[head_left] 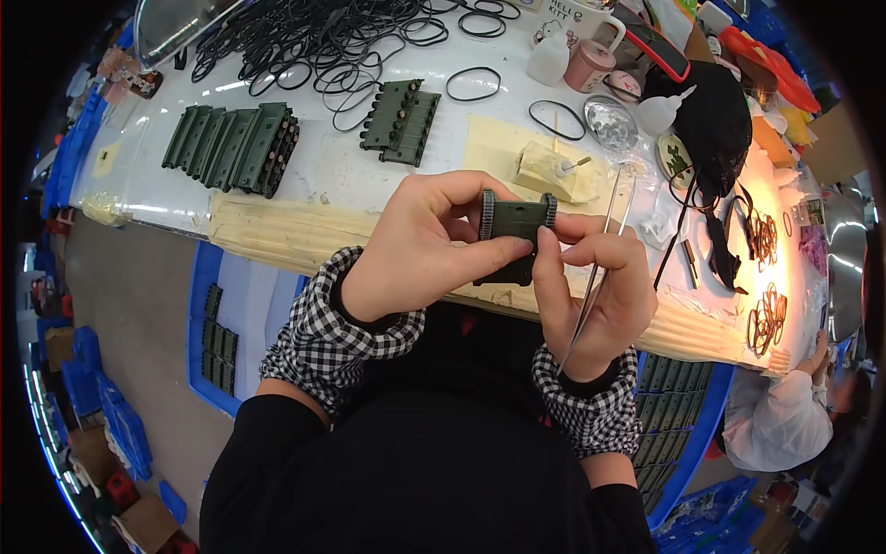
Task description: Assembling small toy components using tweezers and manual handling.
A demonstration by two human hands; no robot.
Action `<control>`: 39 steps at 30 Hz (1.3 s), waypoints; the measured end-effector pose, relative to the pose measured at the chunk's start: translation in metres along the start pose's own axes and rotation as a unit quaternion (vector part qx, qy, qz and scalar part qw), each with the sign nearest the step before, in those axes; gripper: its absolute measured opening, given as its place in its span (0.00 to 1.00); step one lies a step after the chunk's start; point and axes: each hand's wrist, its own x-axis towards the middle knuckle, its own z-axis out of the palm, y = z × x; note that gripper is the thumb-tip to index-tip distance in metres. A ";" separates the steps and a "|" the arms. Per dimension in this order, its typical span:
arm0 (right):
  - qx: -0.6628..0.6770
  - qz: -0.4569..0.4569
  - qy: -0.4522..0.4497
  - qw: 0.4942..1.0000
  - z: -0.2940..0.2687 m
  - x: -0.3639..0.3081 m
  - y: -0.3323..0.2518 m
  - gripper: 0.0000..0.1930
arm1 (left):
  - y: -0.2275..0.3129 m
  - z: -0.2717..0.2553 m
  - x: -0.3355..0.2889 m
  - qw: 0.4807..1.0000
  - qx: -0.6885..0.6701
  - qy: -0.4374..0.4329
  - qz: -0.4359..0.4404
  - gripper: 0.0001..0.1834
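My left hand point(415, 245) grips a dark green plastic toy chassis point(515, 222) above the table's front edge, its thumb lying across the face. Ridged dark bands run along both sides of this chassis. In my right hand point(600, 295) is a pair of metal tweezers point(613, 217), tips pointing up and away from the chassis. The right thumb and fingertips touch the chassis's right side. Beyond my hands, a green chassis piece with small wheels point(400, 122) rests on the table, and a row of similar green chassis point(233, 148) lies farther left.
A tangled heap of black rubber loops point(286, 46) covers the far table. A yellowish block point(556, 174) with a stick in it, a pink cup point(589, 65) and a black bag point(711, 120) stand rightward. Blue trays point(196, 323) of green parts sit below. Another person's white sleeve point(775, 420) shows at right.
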 end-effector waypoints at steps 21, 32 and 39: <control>0.026 -0.004 -0.030 0.999 -0.007 -0.005 0.001 0.12 | 0.003 -0.002 -0.002 0.996 -0.064 -0.036 -0.042 0.10; 0.104 0.075 -0.030 0.991 -0.011 -0.008 0.000 0.10 | 0.000 0.004 -0.001 0.992 -0.109 -0.039 -0.056 0.10; 0.089 0.086 -0.035 0.992 -0.023 -0.007 -0.001 0.10 | 0.006 -0.010 -0.009 0.999 -0.042 -0.025 -0.015 0.10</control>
